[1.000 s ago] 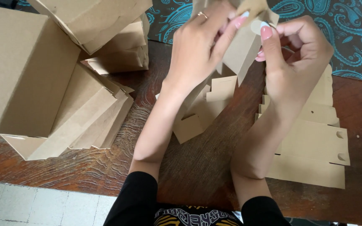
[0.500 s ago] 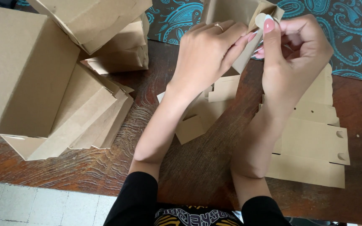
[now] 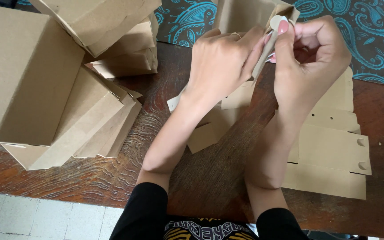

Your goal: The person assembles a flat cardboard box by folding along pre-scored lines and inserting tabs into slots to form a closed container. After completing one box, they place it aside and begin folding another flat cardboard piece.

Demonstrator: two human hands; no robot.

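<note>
Both hands are pinching a thin brown card box [image 3: 241, 18] at twelve o'clock above the worktop [image 3: 210, 178]: left hand [image 3: 221, 60] fingers closing on its side, right hand [image 3: 312, 66] gripping a tab. Light, bendable and easily creased, it probably handles best gripped along its folds.

- Large open brown cardboard box [image 3: 27, 75] stands on the wooden desk [image 3: 112, 178], left.
- Folded brown cardboard cartons [image 3: 121, 40] lie behind it.
- Flat brown cardboard blanks [image 3: 334, 155] lie right.
- Patterned cloth [image 3: 370, 35] lies behind them.
</note>
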